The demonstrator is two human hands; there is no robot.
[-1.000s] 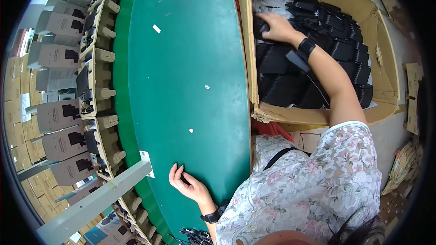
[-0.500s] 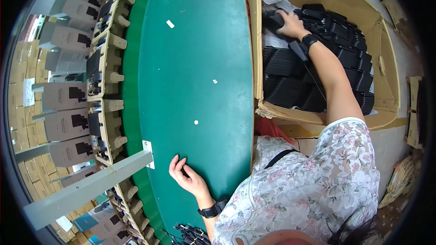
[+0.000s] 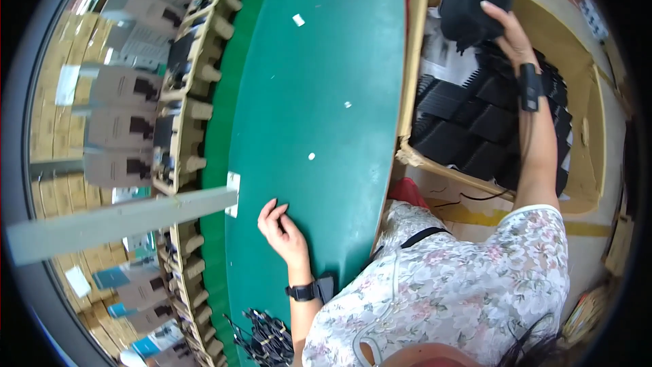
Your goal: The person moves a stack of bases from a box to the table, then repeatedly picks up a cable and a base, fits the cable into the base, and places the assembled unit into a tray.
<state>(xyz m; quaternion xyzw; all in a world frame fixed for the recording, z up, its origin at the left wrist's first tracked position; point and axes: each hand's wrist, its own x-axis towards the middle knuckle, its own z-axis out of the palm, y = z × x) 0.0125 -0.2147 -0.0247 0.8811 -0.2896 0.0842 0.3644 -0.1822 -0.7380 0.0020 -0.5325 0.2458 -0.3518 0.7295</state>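
Note:
My right hand (image 3: 513, 37) is raised over the far end of a cardboard box (image 3: 592, 122), its fingers closed on the side of a bulky black block (image 3: 473, 4). It looks like a bundle of black plastic pieces, but blur hides its exact kind. Beneath it, rows of black ribbed plastic pieces (image 3: 468, 126) fill much of the box, with pale wrapping (image 3: 441, 54) at the left. Over the green table (image 3: 326, 47), my left hand (image 3: 285, 238) rests with loosely bent fingers apart and nothing in them. Near that forearm lies a heap of black cables (image 3: 261, 340).
Along the left, moulded trays (image 3: 183, 139) carry dark devices beside upright grey printed cartons (image 3: 122, 126). A metal bar (image 3: 129, 221) reaches to the table's left edge. Small white scraps (image 3: 299, 20) dot the tabletop. Stacked brown boxes (image 3: 54, 129) stand beyond the trays.
My right hand has risen from inside the box, lifting the black block up and to the right. The left hand stays over the table. The whole view has shifted and turned slightly.

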